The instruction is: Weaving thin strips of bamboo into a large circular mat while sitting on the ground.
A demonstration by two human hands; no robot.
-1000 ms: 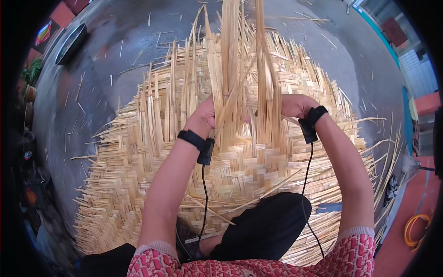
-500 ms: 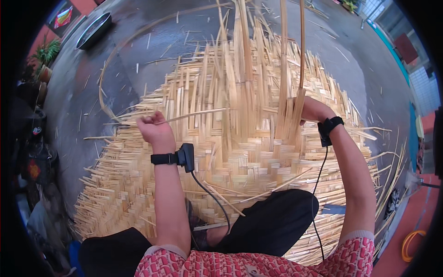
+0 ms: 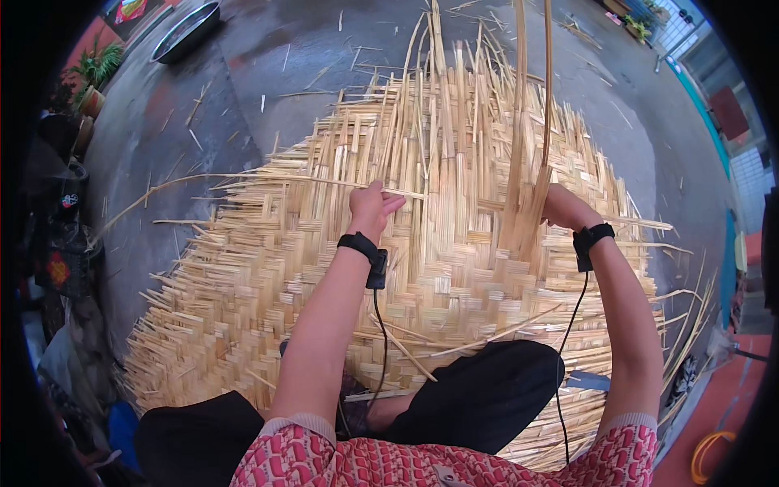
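Note:
A large straw-coloured woven mat [image 3: 454, 280] of flat split reed strips spreads over the ground in front of me and under my legs. My left hand [image 3: 375, 209] is closed in a pinch on a long thin reed strip [image 3: 284, 176]. That strip lies crosswise over the mat, its free length arching out to the left and its short end pointing right among the upright strips [image 3: 434, 122]. On the right, my right hand [image 3: 568, 209] is closed around several raised reed strips [image 3: 527, 203], which stand up from the weave. Its fingertips are partly hidden behind them.
Loose reed strips [image 3: 690, 325] lie along the mat's right side, and scraps litter the grey floor [image 3: 195, 105]. A dark oval basin [image 3: 187, 32] stands at the far left, near a potted plant [image 3: 99, 65]. An orange coil [image 3: 712, 457] lies at lower right.
My left hand has moved right and slightly up with the strip, toward the upright strips. Its trailing loop has swung down to the left. My right hand stays on the raised strips.

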